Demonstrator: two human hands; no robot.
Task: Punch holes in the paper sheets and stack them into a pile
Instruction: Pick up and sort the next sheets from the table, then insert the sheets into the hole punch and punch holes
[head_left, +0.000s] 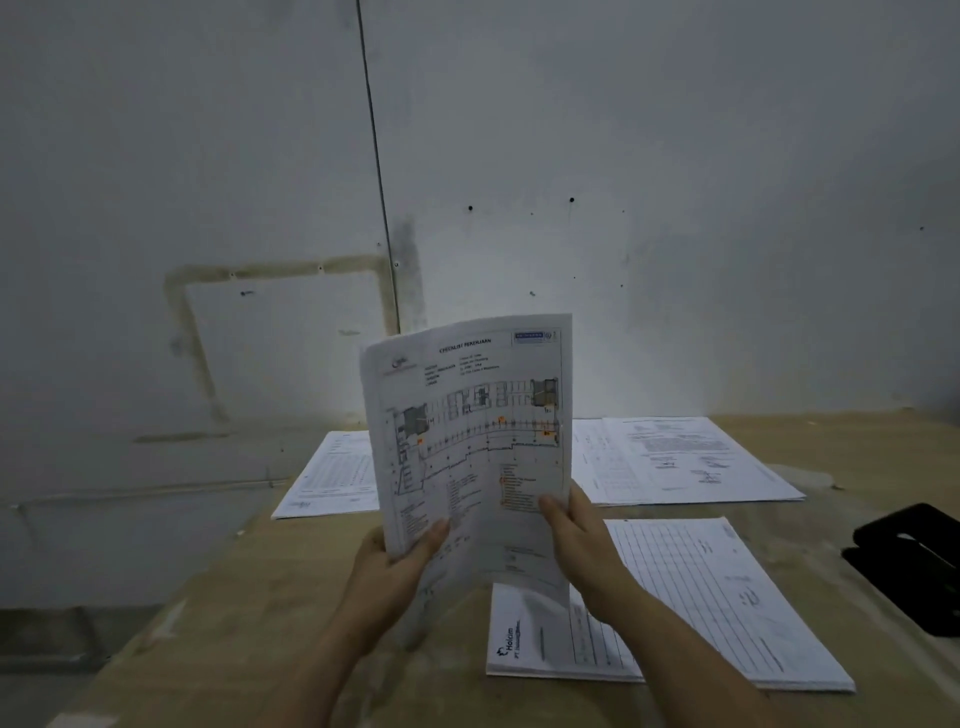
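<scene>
Paper sheets (467, 441) stand nearly upright in the air over the counter (249, 597), held at their lower end by both hands. They form a thin sheaf whose top leaf is printed with a floor plan, a heading and small orange marks; most of the small print is too blurred to read. The left hand (389, 566) pinches the lower left corner, thumb laid on the printed face, while its other fingers lie behind the paper and are hidden. The right hand (576, 535) pinches the lower right edge the same way, thumb in front, the rest of its fingers out of sight behind. The sheaf's bottom edge smears into blur between the wrists. Flat on the brown, matte counter lie three white piles: a near pile (727, 597) of ruled forms at the right, partly covered by the right forearm; a far right pile (685, 457) by the wall; and a far left pile (332, 478), its right part hidden by the held sheets. A black hole punch (909, 561) sits at the right edge of view — cut off by the frame, its shape hard to make out. The grey wall (675, 156) is stained and dotted with small holes.
</scene>
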